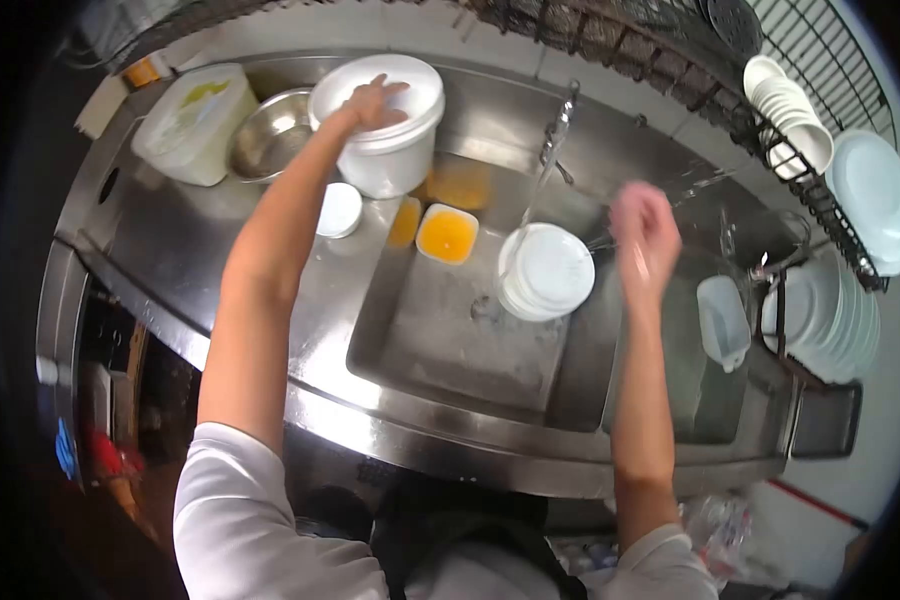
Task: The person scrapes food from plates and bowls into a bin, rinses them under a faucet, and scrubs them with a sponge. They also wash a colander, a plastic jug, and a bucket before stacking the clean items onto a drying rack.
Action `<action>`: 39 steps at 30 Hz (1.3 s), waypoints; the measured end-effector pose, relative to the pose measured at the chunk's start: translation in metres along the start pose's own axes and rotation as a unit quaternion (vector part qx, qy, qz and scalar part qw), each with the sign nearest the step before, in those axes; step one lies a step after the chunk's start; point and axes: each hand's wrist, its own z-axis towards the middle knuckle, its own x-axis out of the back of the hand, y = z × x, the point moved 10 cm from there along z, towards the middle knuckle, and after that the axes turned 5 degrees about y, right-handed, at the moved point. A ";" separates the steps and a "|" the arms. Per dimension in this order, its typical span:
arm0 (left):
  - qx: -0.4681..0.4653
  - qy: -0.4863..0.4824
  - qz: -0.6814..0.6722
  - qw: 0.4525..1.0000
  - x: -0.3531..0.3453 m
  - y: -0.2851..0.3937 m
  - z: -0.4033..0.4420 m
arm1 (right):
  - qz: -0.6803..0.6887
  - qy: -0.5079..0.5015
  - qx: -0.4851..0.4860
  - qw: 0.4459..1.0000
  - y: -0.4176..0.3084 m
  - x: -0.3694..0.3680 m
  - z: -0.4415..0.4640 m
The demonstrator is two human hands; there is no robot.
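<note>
Evidently, the steel counter point(320, 345) is the largest thing here, smooth and brightly reflective, with the left basin point(450, 340) sunk into it. The work in hand looks like handling vessels around running water. On the counter, the thick-walled, glossy white bucket point(388, 165) stands upright behind the basin's left side; the left hand point(370, 105) lies over its top, fingers spread rather than closed. A shift of the bucket from here would call for a grip on its rim, since a flat palm gives little purchase.

Beside it, touching or nearly so, is the shiny round steel bowl point(270, 138). The right hand point(646, 225) is raised above the divide between basins, fingers bent and wet-looking (it is blurred, so I cannot tell whether it grips anything).

In the left basin, water from the metal tap point(562, 120) falls by the stack of white dishes point(548, 272), smooth and rounded. Smaller still, the squarish container point(448, 234) of vivid orange contents sits near the basin's left wall, and the squat white tub point(340, 210) rests on the counter.
</note>
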 end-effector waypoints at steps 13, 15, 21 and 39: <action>0.052 -0.376 -0.016 0.925 -0.063 -0.017 -0.022 | 0.057 0.031 -0.190 0.980 0.124 -0.008 0.052; -0.002 -0.348 -0.046 0.936 -0.048 0.004 -0.024 | 0.001 0.071 -0.229 0.971 0.223 0.030 -0.013; 0.102 0.036 -0.373 0.922 0.029 0.013 0.005 | -0.444 0.174 -0.344 0.809 0.367 0.071 -0.151; -0.089 0.049 -0.260 0.960 -0.165 0.332 -0.185 | -0.033 0.199 -0.349 0.915 0.292 0.039 -0.148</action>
